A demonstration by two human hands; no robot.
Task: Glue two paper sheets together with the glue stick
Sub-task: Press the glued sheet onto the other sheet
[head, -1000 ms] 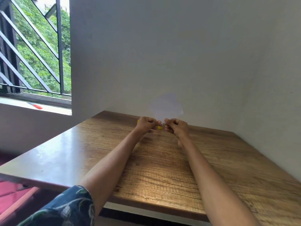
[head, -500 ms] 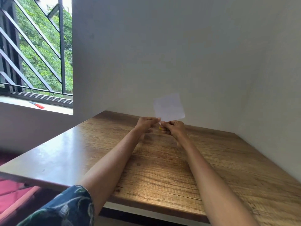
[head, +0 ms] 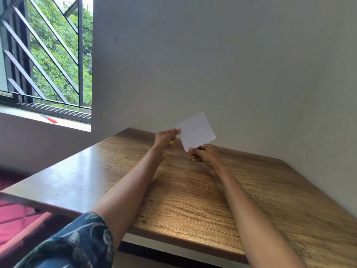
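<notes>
Paper (head: 195,130) (glue stick (head: 171,142) mostly hidden)

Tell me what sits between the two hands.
In the head view, the white paper spans between them: the left hand pinches its left corner, the right hand its bottom corner.

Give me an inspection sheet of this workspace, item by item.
Surface: wooden table, set in a wall corner.
Job's things: white paper held up above the table; whether one sheet or two, cannot tell. A yellow bit shows by the left hand, perhaps the glue stick.
Clutter: nothing seen.
Hands: left hand pinches the paper's left corner; right hand pinches its bottom corner.
Cables: nothing seen.
Surroundings: barred window, red thing on the sill.
</notes>
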